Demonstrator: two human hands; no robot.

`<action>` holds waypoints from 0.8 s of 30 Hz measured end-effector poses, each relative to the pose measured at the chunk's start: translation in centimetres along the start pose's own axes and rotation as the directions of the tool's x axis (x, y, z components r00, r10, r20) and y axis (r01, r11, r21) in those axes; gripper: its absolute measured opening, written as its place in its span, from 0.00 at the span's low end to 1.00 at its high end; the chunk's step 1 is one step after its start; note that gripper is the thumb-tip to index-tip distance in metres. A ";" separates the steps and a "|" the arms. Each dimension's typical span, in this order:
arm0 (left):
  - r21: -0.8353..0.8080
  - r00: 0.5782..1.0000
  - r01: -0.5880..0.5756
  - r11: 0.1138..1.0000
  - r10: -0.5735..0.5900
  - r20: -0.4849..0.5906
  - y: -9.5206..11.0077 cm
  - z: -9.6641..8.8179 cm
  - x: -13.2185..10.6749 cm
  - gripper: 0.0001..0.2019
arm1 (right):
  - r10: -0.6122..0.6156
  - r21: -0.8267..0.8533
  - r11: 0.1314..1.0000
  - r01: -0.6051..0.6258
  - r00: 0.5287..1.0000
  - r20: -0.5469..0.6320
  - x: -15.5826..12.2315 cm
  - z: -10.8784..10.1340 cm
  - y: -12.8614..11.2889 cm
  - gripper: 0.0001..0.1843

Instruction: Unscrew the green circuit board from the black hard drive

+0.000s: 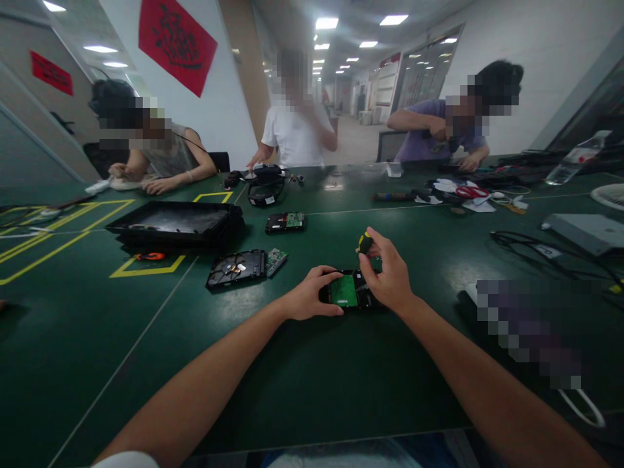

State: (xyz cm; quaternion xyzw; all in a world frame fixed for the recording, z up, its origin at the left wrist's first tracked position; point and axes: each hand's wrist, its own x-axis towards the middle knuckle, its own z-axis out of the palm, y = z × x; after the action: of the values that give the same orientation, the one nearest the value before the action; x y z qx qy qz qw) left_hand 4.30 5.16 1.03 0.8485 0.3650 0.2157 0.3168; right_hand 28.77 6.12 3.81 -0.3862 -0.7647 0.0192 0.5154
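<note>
A black hard drive with a green circuit board [344, 290] lies on the green table in front of me. My left hand [314, 296] grips its left end, thumb on the near edge and fingers on the far edge. Over the drive's right part, my right hand [387, 270] pinches a screwdriver with a yellow and black handle [364, 243]. The handle points up, and its tip is too small to make out against the drive. Part of the drive's right end is hidden behind my right hand.
Beyond my hands lie another hard drive [286, 222], an opened black case [236, 268] and a loose circuit board [276, 262]. Black trays [180, 221] stand at the left by an orange-handled tool [150, 256]. Cables [531, 247] and a grey box [585, 233] are at right. Three people sit opposite.
</note>
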 end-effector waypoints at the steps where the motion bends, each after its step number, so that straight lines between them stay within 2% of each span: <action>1: -0.001 1.000 0.001 1.000 -0.001 0.001 0.0 0.0 0.0 0.46 | -0.006 -0.008 1.000 0.006 1.000 -0.008 0.0 0.0 0.0 0.33; 19: -0.011 1.000 -0.002 1.000 0.002 -0.012 0.1 0.0 -0.1 0.45 | -0.026 0.050 0.998 0.026 1.000 0.011 0.0 0.1 -0.1 0.33; 24: 0.003 1.000 0.001 1.000 -0.001 -0.013 0.0 0.1 -0.1 0.46 | -0.028 0.006 1.000 0.028 0.999 -0.037 0.0 0.2 0.0 0.33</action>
State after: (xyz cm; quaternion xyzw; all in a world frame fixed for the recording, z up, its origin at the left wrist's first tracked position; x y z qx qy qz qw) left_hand 4.33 5.08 0.97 0.8473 0.3677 0.2207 0.3133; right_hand 28.63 6.17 3.75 -0.3741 -0.7604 0.0071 0.5309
